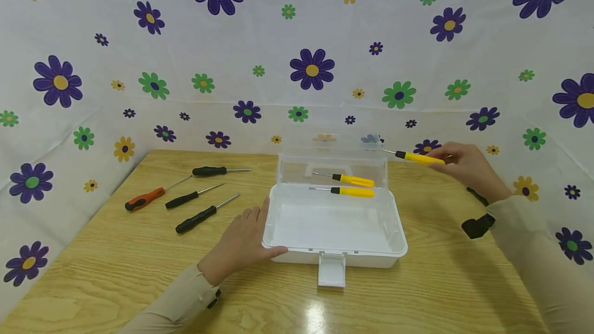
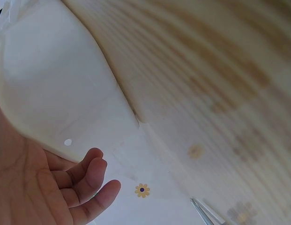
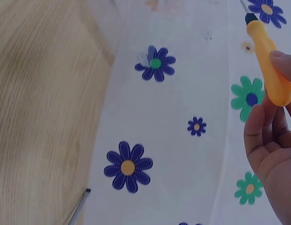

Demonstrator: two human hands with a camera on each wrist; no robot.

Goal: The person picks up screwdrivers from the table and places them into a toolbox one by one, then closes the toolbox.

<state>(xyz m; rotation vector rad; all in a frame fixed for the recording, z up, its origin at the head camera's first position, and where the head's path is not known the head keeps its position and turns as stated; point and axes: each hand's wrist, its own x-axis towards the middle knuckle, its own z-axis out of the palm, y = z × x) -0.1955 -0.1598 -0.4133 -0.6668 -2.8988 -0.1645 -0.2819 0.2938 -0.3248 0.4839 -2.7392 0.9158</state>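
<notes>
A white plastic box with a clear lid raised at its back stands on the table. My left hand rests along its left side, thumb across the front left corner. In the left wrist view, the fingers are loosely bent beside the wall. Beyond the box's right rear corner, my right hand pinches the handle end of a yellow screwdriver, raised, shaft pointing left. Inside at the back shows another yellow screwdriver. A similar yellow shape appears just above, against the lid; whether it is a reflection I cannot tell.
Left of the box lie an orange and black screwdriver and several black-handled screwdrivers. A dark slim object is partly hidden behind my right wrist. A flowered cloth hangs behind the wooden table.
</notes>
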